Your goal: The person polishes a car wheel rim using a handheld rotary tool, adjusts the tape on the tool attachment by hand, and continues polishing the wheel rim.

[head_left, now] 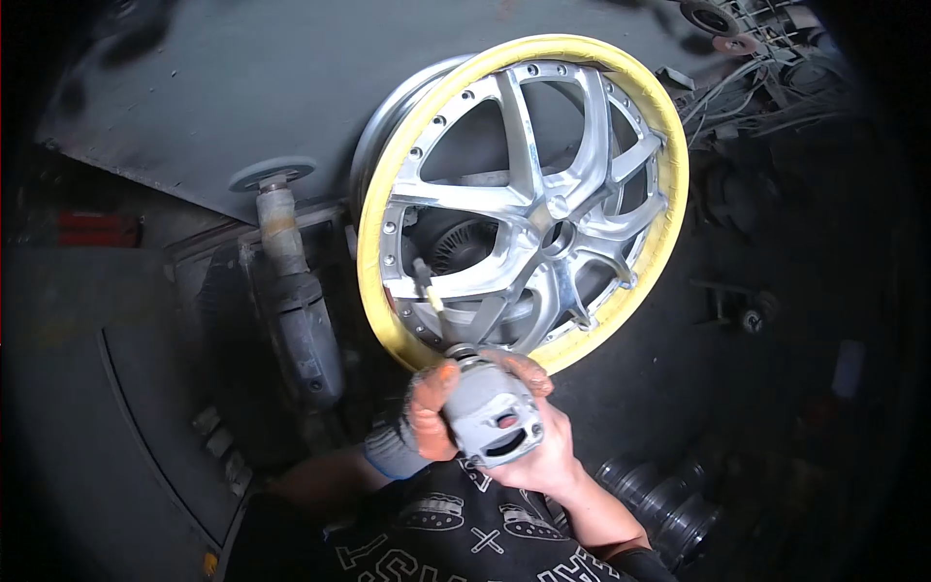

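Both hands are wrapped round a grey power grinder (493, 412), seen mostly from its rear end. My left hand (429, 415), in an orange and grey glove, grips its left side. My right hand (545, 441), bare at the back and wrist, is closed round the right side, with reddish-brown fingers over the top. A thin yellowish shaft with a dark tip (423, 274) points forward from the tool. That tip appears over the lower left spoke of a silver alloy wheel (524, 209); contact cannot be made out. Yellow tape (380, 257) covers the wheel's rim.
Another power tool (308, 335) with a round disc (272, 174) stands left of the wheel. Behind is a grey panel (262, 78). Cables and discs (766, 82) crowd the upper right. Dark cylindrical parts (669, 504) lie at the lower right.
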A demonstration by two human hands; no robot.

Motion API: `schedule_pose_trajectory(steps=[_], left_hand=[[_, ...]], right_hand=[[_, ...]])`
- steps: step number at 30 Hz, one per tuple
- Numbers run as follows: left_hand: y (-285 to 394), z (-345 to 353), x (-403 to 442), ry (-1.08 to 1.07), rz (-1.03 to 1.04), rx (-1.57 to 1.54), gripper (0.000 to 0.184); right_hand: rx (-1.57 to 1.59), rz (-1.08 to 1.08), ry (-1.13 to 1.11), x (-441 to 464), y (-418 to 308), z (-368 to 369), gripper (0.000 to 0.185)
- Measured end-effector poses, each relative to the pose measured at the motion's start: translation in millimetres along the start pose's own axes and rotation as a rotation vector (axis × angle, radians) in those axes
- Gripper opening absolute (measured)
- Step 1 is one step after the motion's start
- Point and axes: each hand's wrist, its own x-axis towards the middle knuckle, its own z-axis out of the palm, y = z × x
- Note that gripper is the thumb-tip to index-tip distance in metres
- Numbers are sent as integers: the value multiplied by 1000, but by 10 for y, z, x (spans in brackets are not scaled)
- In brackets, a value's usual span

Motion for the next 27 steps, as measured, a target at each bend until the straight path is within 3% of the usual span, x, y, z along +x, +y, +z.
schedule_pose_trajectory(steps=[3,6,8,10,17,19,22,24,27], left_hand=[[-130,152,213,62,-26,28,82],[-240,232,447,95,-75,92,78],[-382,213,565,117,-88,31,76],[-487,172,676,102,-63,47,75],[-589,105,683,150,-57,29,75],[-510,134,570,56,-63,-52,62],[-394,115,355,32,-65,-76,65],[-292,57,206,-8,-65,-59,69],[-96,14,-22,66,-120,7,79]], right_hand=[[-34,44,29,-46,91,-210,72],[173,231,49,-127,344,-345,55],[112,190,83,-107,463,-441,45],[87,208,45,-120,636,-509,63],[94,195,-6,-112,740,-553,61],[57,174,-40,-142,649,-519,64],[93,89,-3,-156,429,-369,56],[35,-31,17,-148,349,-232,67],[38,-70,-15,-116,185,-50,68]])
